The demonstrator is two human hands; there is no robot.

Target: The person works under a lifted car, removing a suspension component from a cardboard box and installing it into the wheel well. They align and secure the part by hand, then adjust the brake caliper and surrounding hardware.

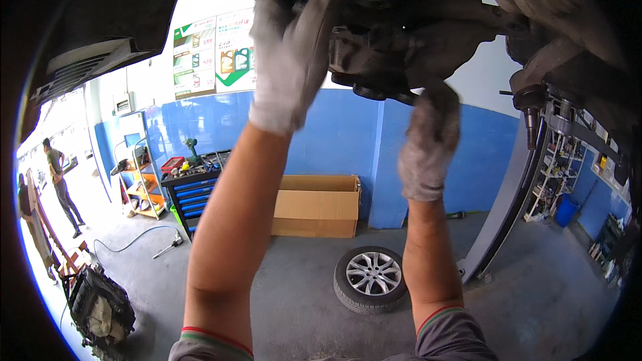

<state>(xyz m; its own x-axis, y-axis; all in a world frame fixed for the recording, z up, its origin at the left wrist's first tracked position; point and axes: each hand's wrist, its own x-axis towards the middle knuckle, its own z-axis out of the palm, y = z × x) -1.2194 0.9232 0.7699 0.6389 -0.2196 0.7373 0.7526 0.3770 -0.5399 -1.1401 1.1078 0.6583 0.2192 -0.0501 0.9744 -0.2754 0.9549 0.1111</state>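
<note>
My left hand [287, 63], in a white work glove, reaches up against the dark underside of a raised vehicle [374, 7]. Its thumb and fingers stretch upward and look apart, though blur smears the fingertips against the dark parts. Lower and to the right, my right hand [431, 144] wears a glove soiled dark over the fingers. Those fingers are curled closed at the end of a short dark bar [403, 97] under a rounded housing [441, 50]. Motion blur and shadow hide what the bar is.
A wheel [373, 274] lies on the floor below, in front of a cardboard box [317, 207]. A blue-drawered tool cart [194, 190] stands left of it. A grey lift post [498, 200] rises at right, near a ball joint [529, 110]. A person [57, 180] stands far left.
</note>
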